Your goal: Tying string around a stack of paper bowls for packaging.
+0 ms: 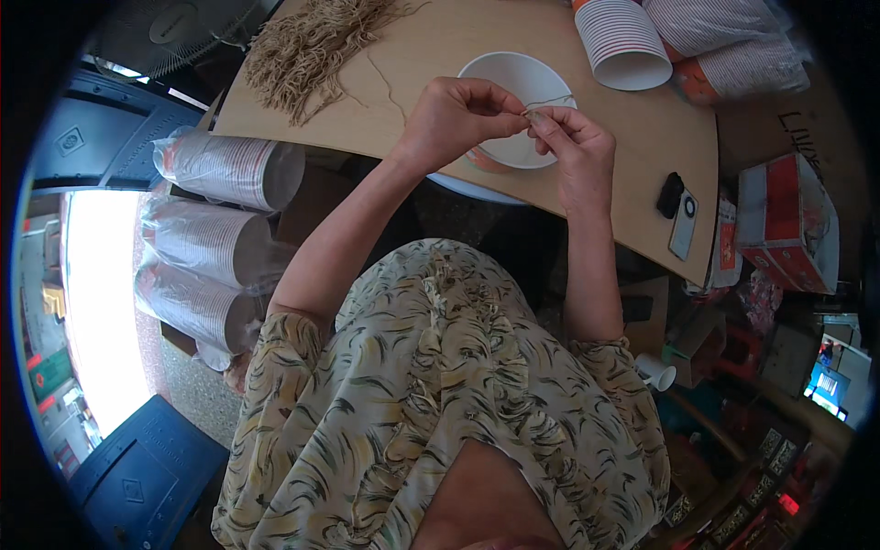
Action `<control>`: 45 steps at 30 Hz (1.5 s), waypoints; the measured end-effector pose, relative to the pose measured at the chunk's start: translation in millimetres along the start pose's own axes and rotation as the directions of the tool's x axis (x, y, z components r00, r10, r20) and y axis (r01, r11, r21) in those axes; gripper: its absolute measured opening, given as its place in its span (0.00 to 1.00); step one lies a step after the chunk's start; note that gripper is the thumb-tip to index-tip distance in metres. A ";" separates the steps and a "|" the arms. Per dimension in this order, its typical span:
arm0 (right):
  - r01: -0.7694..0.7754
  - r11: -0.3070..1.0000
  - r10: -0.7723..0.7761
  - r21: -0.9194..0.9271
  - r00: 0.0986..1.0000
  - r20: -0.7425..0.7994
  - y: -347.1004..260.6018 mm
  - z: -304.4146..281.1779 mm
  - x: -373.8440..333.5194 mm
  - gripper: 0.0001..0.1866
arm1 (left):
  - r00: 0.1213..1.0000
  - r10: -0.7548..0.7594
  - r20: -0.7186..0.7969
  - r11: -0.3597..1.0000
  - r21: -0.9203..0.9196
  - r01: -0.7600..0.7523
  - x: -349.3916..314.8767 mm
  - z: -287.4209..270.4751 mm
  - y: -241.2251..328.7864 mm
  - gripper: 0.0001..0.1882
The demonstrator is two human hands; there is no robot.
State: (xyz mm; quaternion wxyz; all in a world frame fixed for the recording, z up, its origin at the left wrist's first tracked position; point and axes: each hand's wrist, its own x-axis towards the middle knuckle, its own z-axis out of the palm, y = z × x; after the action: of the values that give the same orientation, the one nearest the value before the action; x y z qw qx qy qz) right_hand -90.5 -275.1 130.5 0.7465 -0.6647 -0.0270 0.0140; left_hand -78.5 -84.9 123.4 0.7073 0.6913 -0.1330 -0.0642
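Note:
My left hand [458,126] and my right hand [577,151] meet above a white paper tub [490,62] on the table. Their fingertips are pinched together around a thin beige string [554,99], and a short end of it sticks out past my right fingers. Exactly how the string runs between the fingertips is too small to make out. Both hands cover part of the tub's mouth. A tangled heap of beige string [312,55] lies at the far left of the table, with a loose strand [387,81] trailing toward my left hand.
A nested stack of paper tubs [628,46] lies on the wooden table [632,183] at the far right, beside plastic-wrapped stacks [742,64]. A phone [684,225] and a black case [670,194] rest near the right edge. More wrapped stacks [206,243] lie at left.

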 end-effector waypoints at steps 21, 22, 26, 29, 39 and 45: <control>0.004 0.997 0.000 -0.076 0.998 0.060 -0.6 -7.2 -0.4 0.07 | 1.000 0.022 0.021 1.000 -0.003 -0.022 -1.9 -2.3 1.4 0.09; 0.004 0.997 0.000 -0.075 0.998 0.060 -1.9 -6.0 -0.4 0.07 | 0.999 -0.011 0.037 0.998 -0.055 0.013 -2.2 -2.3 1.4 0.09; 0.320 0.832 -0.320 -0.454 0.944 0.080 -15.0 -2.1 2.9 0.09 | 0.993 -0.068 0.093 0.979 -0.187 0.084 -0.6 -6.5 -3.9 0.09; 0.308 0.824 -0.245 -0.475 0.950 0.191 -14.2 -4.6 6.5 0.11 | 0.994 -0.041 0.104 0.984 -0.169 0.058 1.8 -7.7 -5.2 0.09; 0.080 0.955 -0.026 -0.285 0.982 0.188 -12.6 -6.3 14.9 0.09 | 0.998 0.002 0.059 0.994 -0.105 0.004 4.1 -3.4 -6.8 0.08; 0.053 0.975 0.013 -0.218 0.957 0.290 -12.4 -10.9 18.0 0.08 | 0.999 0.008 0.049 1.000 -0.010 -0.007 4.2 -3.6 -1.9 0.07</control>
State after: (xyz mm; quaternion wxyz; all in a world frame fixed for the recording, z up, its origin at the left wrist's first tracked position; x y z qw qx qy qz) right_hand -72.1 -286.4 142.0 0.6552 -0.7348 -0.1439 0.1004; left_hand -73.3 -82.7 122.0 0.7074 0.6856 -0.1524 -0.0790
